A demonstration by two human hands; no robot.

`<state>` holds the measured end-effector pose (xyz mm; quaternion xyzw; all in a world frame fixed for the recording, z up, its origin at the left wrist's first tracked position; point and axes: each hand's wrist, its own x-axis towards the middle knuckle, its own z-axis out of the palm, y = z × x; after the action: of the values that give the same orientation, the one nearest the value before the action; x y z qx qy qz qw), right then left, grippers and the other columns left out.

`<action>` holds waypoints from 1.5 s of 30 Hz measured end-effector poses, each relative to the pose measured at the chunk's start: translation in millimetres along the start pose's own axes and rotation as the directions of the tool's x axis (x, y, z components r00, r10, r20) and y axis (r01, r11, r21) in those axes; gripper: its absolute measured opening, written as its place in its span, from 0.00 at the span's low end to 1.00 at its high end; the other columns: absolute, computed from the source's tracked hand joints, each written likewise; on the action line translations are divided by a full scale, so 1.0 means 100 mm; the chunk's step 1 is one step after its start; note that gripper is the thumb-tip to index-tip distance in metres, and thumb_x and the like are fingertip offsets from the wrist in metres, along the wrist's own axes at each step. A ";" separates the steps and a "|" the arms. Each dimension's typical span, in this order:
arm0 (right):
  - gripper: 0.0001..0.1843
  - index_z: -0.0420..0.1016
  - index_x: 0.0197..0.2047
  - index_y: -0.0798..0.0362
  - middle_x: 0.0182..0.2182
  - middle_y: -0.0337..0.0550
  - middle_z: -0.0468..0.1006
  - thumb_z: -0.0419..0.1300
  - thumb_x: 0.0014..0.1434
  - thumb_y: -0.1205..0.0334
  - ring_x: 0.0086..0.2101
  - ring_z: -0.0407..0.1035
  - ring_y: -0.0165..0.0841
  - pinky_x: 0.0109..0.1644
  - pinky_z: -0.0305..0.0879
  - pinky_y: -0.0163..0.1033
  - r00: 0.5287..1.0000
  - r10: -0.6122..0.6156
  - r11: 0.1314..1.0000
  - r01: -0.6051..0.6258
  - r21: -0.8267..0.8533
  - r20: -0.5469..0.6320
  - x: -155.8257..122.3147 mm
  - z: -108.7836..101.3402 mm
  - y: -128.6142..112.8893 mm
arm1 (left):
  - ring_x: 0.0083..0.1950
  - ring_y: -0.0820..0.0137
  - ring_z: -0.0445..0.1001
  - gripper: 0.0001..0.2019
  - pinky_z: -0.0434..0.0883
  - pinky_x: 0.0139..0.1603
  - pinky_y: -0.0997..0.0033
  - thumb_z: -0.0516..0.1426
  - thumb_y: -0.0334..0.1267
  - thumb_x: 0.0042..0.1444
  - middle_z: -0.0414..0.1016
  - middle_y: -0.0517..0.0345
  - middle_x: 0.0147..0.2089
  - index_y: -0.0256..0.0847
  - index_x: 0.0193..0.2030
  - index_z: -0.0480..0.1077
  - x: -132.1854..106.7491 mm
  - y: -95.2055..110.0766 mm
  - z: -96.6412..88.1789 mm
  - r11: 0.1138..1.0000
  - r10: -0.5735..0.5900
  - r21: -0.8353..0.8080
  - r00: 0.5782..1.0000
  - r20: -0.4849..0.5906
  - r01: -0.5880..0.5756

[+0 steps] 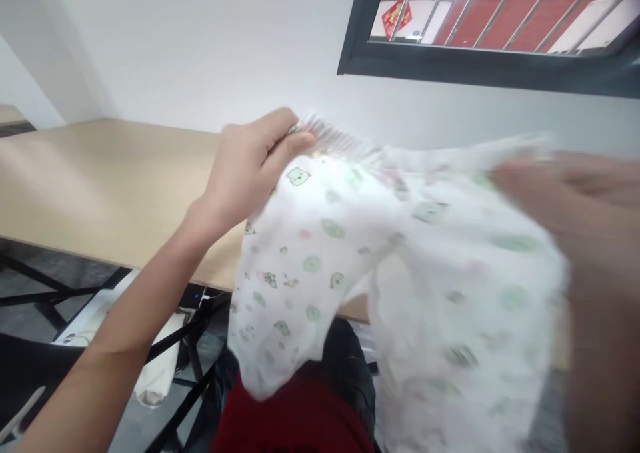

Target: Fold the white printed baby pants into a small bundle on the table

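Facing desk [110,180], barred window [480,20], printed cloth [313,263]

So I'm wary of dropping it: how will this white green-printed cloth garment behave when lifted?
Probably very floppy: the white cloth garment sags in soft folds between the left hand and blurred right hand. Likely light for its size, since the left hand's relaxed grip on the ribbed edge seems enough. Its creases suggest it bunches easily.

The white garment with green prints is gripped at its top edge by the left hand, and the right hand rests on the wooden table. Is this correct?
Not correct: the right hand does not rest on the wooden table; the head view shows it, blurred, up at the white garment. The left hand does grip the top edge.
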<state>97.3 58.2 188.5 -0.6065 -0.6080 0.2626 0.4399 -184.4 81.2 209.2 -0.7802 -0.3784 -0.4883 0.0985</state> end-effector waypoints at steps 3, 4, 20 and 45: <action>0.17 0.68 0.27 0.56 0.24 0.40 0.67 0.55 0.54 0.49 0.21 0.58 0.19 0.21 0.52 0.26 0.999 0.006 1.000 -0.007 -0.023 -0.052 0.35 0.33 0.02 | 0.24 0.77 0.57 0.14 0.54 0.27 0.76 0.47 0.39 0.62 0.57 0.64 0.22 0.39 0.24 0.56 -0.04 -0.51 0.35 0.987 -0.160 0.071 0.952 0.261 0.147; 0.17 0.66 0.25 0.58 0.22 0.39 0.65 0.54 0.55 0.52 0.19 0.56 0.18 0.21 0.49 0.25 0.999 0.033 0.999 -0.034 -0.042 -0.027 0.49 0.48 0.11 | 0.26 0.76 0.59 0.13 0.55 0.28 0.75 0.46 0.38 0.62 0.61 0.63 0.24 0.39 0.26 0.58 -0.08 -0.69 0.52 0.975 -0.220 0.114 0.919 0.327 0.193; 0.16 0.70 0.36 0.60 0.32 0.45 0.71 0.51 0.55 0.55 0.32 0.64 0.28 0.37 0.59 0.31 0.985 0.162 0.936 -0.134 -0.327 0.062 1.80 1.24 1.18 | 0.47 0.65 0.68 0.14 0.64 0.48 0.60 0.43 0.37 0.63 0.69 0.47 0.46 0.34 0.48 0.64 -0.17 -1.53 1.93 0.842 -0.534 0.386 0.684 0.497 0.376; 0.28 0.54 0.62 0.45 0.59 0.35 0.58 0.40 0.61 0.49 0.58 0.55 0.33 0.63 0.54 0.43 0.822 -0.163 0.925 0.320 -0.206 0.546 1.32 1.37 0.81 | 0.59 0.58 0.63 0.19 0.60 0.59 0.60 0.44 0.36 0.63 0.66 0.37 0.56 0.27 0.52 0.66 -0.44 0.06 1.46 0.990 -0.048 0.112 0.522 0.852 -0.090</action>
<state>38.0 225.7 82.6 -0.4876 -0.8080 0.2663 0.1960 -90.7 131.5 100.0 -0.9145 -0.4024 -0.0152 -0.0380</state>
